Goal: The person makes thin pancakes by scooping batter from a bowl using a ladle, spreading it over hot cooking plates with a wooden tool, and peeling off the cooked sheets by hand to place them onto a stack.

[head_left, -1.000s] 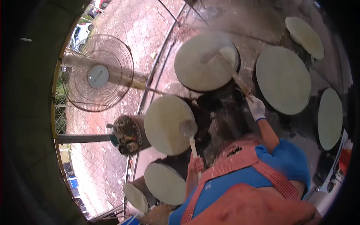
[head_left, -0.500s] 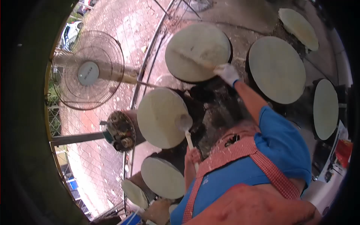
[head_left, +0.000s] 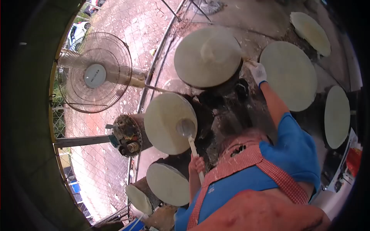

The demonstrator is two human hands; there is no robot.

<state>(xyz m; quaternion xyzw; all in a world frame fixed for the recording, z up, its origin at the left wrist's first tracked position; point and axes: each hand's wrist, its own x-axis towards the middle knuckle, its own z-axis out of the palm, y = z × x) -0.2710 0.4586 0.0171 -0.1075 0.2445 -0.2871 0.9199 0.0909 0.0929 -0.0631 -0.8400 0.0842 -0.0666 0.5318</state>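
Head view is showing the 2 hands of 1 person among round, pale discs; the centre of this view is serving as the centre of the clock. Bare, the left hand (head_left: 196, 164) is resting near 6 o'clock, with fingers clamped around the light handle of a ladle (head_left: 185, 127). Its bowl is lying over the middle disc (head_left: 162, 121), near the 4 o'clock edge; whether it is touching, I cannot tell. This disc is sitting just to the 9 o'clock side of the centre.

The right hand (head_left: 257, 73), wearing a white glove, is reaching to 2 o'clock, its fingers together around the handle of a tool (head_left: 249, 61). This tool is pointing toward the top disc (head_left: 200, 71), which is lying near 1 o'clock. Its far end is looking blurred, so I cannot tell its shape.

Beside the glove, a big disc (head_left: 291, 79) is lying at 2 o'clock. At 3 o'clock, a narrow-looking disc (head_left: 337, 117) is showing. A low disc (head_left: 167, 184) is sitting between 6 and 7 o'clock. A fan (head_left: 95, 75) is standing at 10 o'clock.
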